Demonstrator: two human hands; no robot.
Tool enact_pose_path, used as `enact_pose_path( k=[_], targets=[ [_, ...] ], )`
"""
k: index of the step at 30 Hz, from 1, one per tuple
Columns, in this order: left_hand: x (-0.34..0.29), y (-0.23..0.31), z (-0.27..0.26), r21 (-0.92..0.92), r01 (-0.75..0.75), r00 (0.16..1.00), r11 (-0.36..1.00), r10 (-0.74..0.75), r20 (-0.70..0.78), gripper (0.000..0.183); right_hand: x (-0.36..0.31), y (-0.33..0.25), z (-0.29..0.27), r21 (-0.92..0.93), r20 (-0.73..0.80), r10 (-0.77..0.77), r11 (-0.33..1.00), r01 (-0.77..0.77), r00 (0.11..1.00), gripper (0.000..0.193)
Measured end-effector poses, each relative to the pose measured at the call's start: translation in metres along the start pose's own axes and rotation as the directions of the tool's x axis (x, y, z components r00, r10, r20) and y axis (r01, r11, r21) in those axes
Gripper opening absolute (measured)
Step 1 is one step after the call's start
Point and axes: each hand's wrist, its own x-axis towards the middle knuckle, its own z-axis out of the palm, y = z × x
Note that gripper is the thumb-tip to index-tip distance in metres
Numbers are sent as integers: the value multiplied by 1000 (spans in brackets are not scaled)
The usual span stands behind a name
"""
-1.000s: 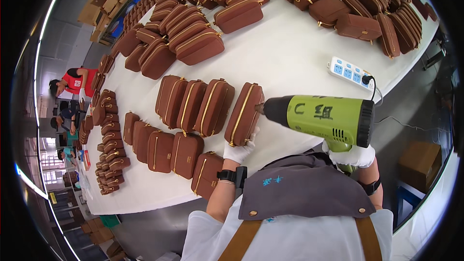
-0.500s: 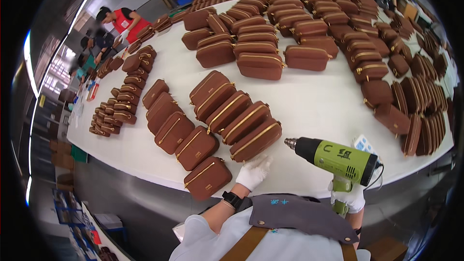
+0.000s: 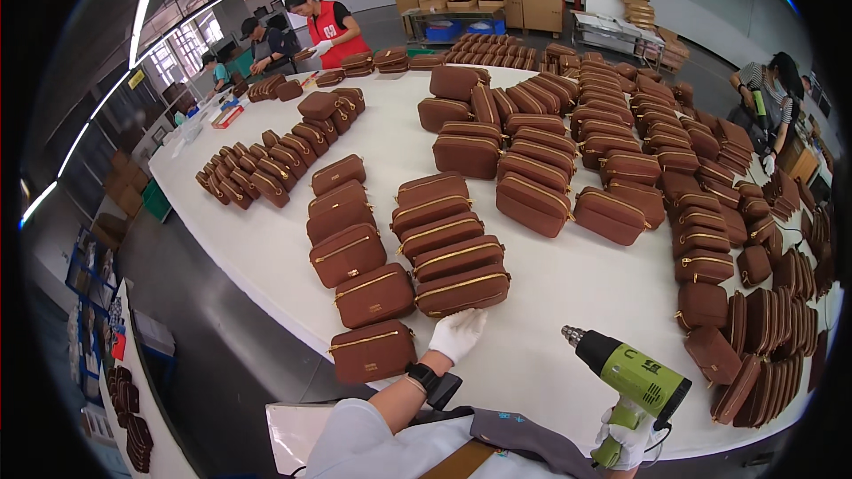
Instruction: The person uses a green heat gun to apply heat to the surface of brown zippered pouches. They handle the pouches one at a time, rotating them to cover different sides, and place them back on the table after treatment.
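Note:
My right hand (image 3: 626, 435), in a white glove, is wrapped round the handle of a green and black heat gun (image 3: 637, 379). Its metal nozzle points left, toward the bags. My left hand (image 3: 459, 334), also gloved and with a dark watch at the wrist, lies palm down with fingers stretched out. Its fingertips are at the near edge of a brown zippered bag (image 3: 463, 291), the front one of a short row standing with gold zippers up. Just left, another brown bag (image 3: 373, 352) lies flat at the near end of a second row.
Many more brown bags (image 3: 535, 204) stand in rows over the white table (image 3: 293, 257). Two people, one in a red vest (image 3: 333, 34), work at the far left; another person (image 3: 770, 111) stands far right. Cardboard boxes (image 3: 541, 9) are stacked behind. A cable hangs from the heat gun.
The whole view has tilted up and turned, so more of the room shows. The heat gun sits lower in the picture. My left hand stays beside the same front bag.

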Motion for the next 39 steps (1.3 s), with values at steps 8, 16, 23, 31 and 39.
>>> enact_pose_path(
  k=[8,16,23,31,39],
  targets=[
    [-12,-20,50,593,230,971,772,-225,-83,34,22,20,-21,206,66,-10,979,-3,998,72],
    [134,-6,213,417,-663,645,-622,-192,739,57,21,15,-19,415,70,10,909,-38,998,77],
    [229,39,271,-2,75,922,-997,69,380,78,18,21,-25,367,51,4,930,-22,999,84],
    [124,-40,245,85,-311,903,-946,-267,338,60,11,-3,-8,146,-87,-56,987,68,995,73],
    [66,-94,165,522,-549,812,-652,-271,516,85,-26,-32,18,-381,55,-41,923,59,998,49]
  ],
)
